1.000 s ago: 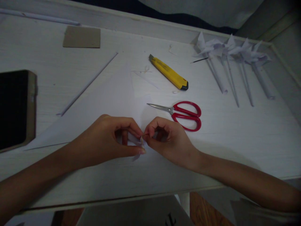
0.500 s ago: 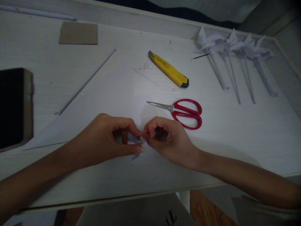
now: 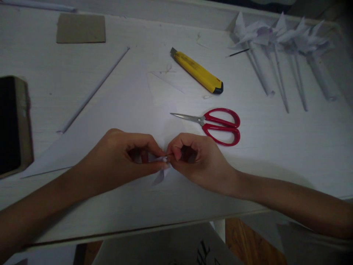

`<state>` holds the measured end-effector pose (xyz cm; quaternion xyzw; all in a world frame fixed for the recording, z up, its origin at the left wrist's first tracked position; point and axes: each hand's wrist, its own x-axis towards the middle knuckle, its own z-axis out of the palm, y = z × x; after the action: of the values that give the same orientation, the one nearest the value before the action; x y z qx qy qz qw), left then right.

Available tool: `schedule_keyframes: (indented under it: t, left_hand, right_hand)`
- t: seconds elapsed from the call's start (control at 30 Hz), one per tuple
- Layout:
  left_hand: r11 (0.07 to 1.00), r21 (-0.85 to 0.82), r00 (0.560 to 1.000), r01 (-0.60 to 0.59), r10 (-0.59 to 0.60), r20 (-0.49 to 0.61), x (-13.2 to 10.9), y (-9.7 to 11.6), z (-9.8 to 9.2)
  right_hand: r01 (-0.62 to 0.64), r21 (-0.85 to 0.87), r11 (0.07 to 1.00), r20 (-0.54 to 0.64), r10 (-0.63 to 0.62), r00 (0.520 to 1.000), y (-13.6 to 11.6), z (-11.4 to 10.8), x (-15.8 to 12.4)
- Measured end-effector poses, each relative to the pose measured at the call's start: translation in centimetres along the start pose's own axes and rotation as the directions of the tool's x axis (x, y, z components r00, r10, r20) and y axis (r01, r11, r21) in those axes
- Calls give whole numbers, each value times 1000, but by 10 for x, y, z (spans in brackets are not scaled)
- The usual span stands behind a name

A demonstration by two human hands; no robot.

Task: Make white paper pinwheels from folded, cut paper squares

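My left hand [image 3: 129,151] is closed, thumb and index finger pinching a small folded piece of white paper [image 3: 159,178] whose lower corner sticks out below the thumb. My right hand [image 3: 198,160] is closed too and meets the left at the fingertips. It pinches a thin, dark strand [image 3: 169,154] against the paper; its exact kind is too small to make out. Beneath both hands lies a large white paper sheet [image 3: 116,121]. Red-handled scissors [image 3: 202,121] rest just beyond my right hand, blades pointing left.
Farther back lies a yellow box cutter [image 3: 197,71]. Several white paper pinwheels [image 3: 261,35] on rolled sticks stand at the back right, beside a thin dark rod [image 3: 239,52]. To the left are a rolled paper stick [image 3: 95,90], a cardboard piece [image 3: 81,28] and a phone [image 3: 11,125].
My left thumb and index finger have drawn closer together on the paper. The camera view has shifted slightly, and the objects on the table lie as before.
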<state>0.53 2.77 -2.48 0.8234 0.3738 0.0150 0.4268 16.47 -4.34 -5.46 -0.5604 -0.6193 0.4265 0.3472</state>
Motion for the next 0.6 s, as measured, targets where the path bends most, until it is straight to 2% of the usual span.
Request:
schedule_keyframes:
  t: [0.13,0.27,0.37,0.47,0.6]
  left_hand:
    - [999,-48,1000,4,-4,10,1,-3,1]
    - [998,-64,1000,15,-16,-12,1,0,0]
    - [997,-66,999,46,-45,16,0,3,-2]
    - [995,-80,997,59,-55,50,-1,3,-3]
    - [987,-119,994,107,-104,39,-1,0,-1]
  right_hand:
    - [-13,41,999,14,13,1000,-1,-3,2]
    - [-31,99,995,19,29,999,-2,-6,3]
    - [-30,125,992,16,28,999,-5,-7,3]
    - [-13,93,996,12,11,1000,-8,-9,2]
    - [27,38,999,-2,-27,1000,-10,-11,0]
